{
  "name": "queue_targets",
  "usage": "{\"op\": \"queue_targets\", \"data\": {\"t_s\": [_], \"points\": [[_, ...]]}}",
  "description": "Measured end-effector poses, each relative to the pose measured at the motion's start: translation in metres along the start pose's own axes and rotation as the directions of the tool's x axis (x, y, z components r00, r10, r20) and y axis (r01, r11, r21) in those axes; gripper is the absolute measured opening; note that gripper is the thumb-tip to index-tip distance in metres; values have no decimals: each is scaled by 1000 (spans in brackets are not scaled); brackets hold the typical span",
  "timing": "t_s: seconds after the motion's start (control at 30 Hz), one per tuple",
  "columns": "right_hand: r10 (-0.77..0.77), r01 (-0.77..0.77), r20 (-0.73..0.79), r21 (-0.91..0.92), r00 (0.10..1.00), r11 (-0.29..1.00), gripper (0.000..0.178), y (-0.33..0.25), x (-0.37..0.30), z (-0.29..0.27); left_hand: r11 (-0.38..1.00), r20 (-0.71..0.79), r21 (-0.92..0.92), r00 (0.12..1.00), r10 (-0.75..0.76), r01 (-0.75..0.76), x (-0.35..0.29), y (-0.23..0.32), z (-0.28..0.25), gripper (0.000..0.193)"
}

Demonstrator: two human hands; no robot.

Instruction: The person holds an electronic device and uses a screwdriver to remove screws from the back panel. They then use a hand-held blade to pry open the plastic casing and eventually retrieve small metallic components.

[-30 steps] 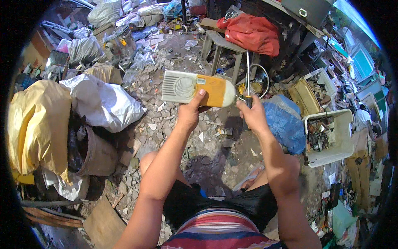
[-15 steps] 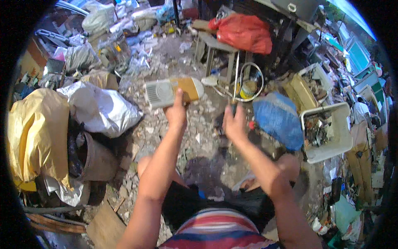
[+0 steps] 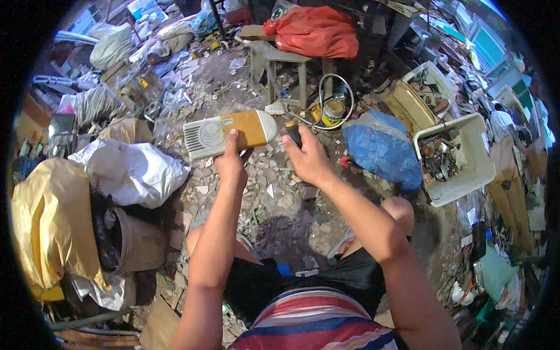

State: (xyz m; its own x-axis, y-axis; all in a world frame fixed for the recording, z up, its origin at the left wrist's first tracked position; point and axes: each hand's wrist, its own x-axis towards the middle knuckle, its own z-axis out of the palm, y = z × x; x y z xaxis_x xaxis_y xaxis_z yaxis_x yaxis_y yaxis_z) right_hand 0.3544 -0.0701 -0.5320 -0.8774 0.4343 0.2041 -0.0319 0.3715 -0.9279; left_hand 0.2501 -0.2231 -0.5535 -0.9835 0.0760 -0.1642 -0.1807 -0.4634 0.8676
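Observation:
My left hand [image 3: 231, 166] is closed on the lower edge of a cream plastic casing [image 3: 204, 137], its thumb lying on the front. The casing has slotted vents, ring-shaped ridges, a brown-orange panel and a rounded right end. Just right of it, my right hand [image 3: 309, 157] grips a screwdriver [image 3: 293, 133] by its black and orange handle. The handle points up toward the casing's rounded end; its thin shaft is hard to make out. A small gap shows between the right hand and the casing.
Rubble covers the ground. Ahead stands a stool [image 3: 280, 55] with a red sack [image 3: 315, 32] on it, near a yellow can [image 3: 332, 112]. A blue bag [image 3: 379, 146] and cream bin [image 3: 455, 192] are right; white [image 3: 134, 169] and yellow sacks [image 3: 52, 216] are left.
My right hand has moved left with the screwdriver, close to the casing's rounded end. The long shaft, upright before, no longer shows clearly. The casing sits slightly lower and further left in view.

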Motion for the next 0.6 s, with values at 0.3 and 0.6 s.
{"op": "queue_targets", "data": {"t_s": [0.3,0.6], "points": [[-171,179,55,-374,984,910,103,1,-10,-12,995,272,81,959,-76,56,-11,-3,-2,51],[7,37,178,-243,984,969,92,-4,-26,8,995,381,-18,921,-80,94,-32,5,14,48]]}}
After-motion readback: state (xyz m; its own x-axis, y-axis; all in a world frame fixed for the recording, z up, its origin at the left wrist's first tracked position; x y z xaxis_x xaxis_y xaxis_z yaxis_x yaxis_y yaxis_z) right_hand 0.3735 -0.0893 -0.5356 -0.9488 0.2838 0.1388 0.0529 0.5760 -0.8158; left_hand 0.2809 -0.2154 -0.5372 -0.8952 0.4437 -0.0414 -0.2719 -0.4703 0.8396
